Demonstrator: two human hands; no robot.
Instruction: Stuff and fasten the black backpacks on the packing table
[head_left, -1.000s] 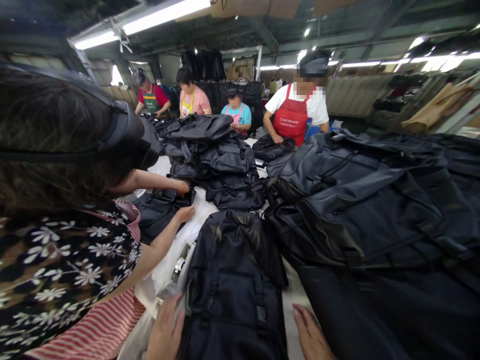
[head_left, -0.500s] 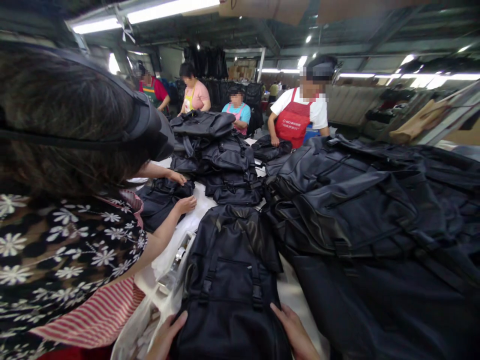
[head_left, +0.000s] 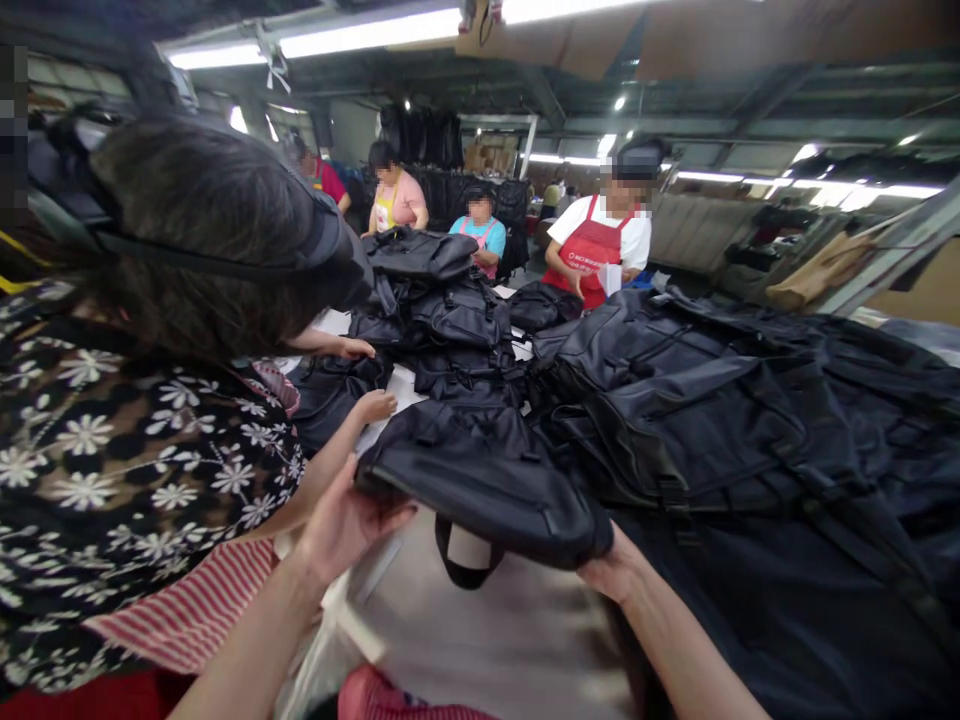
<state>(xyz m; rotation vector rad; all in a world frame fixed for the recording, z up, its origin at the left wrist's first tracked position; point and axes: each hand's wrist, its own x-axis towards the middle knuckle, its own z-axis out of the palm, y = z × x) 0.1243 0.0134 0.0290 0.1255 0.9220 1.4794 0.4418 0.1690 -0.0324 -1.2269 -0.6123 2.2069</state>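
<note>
A black backpack [head_left: 487, 480] is tipped up off the table in front of me, its near end raised and a strap loop [head_left: 469, 570] hanging below. My left hand [head_left: 352, 520] grips its left corner, thumb on the upper side and fingers underneath. At the right corner, my right hand [head_left: 615, 565] is closed round the edge, its fingers partly hidden beneath the bag. The pale tabletop [head_left: 495, 630] shows under the raised end.
Close on my left, a co-worker in a flowered top [head_left: 97, 430] has both hands by another black bag [head_left: 337, 390]. A large heap of black backpacks [head_left: 750, 430] fills the right side. More bags [head_left: 457, 320] are stacked ahead. Across the table stands a person in a red apron [head_left: 592, 250].
The backpack lay flat with my hands at its sides; now its near end is lifted and pushed away from me. The person in the red apron now holds something white.
</note>
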